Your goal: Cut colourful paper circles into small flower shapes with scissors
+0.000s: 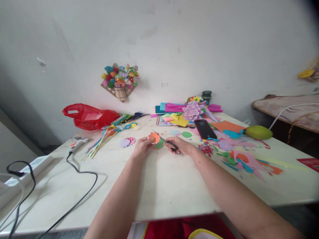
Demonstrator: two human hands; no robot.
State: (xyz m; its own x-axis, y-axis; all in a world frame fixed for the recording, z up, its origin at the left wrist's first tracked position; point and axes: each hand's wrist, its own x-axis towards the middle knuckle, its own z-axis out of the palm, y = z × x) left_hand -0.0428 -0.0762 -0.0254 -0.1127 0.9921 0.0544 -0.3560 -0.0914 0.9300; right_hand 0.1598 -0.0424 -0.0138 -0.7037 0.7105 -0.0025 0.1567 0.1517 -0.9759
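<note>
My left hand (142, 146) pinches a small orange paper flower shape (154, 137) with a green piece (159, 144) beneath it, held just above the white table (159, 186). My right hand (179, 145) is closed around the dark handles of small scissors (166, 141), whose blades point up-left into the orange paper. Both forearms stretch out from the near edge of the table.
A black phone (205, 128), a purple paper flower (192, 111) and stacked coloured sheets lie behind the hands. Paper scraps (245, 161) and a green mango (258, 132) lie right. A red plastic bag (89, 116), coloured sticks (101, 143), glue gun (77, 143) with black cable lie left.
</note>
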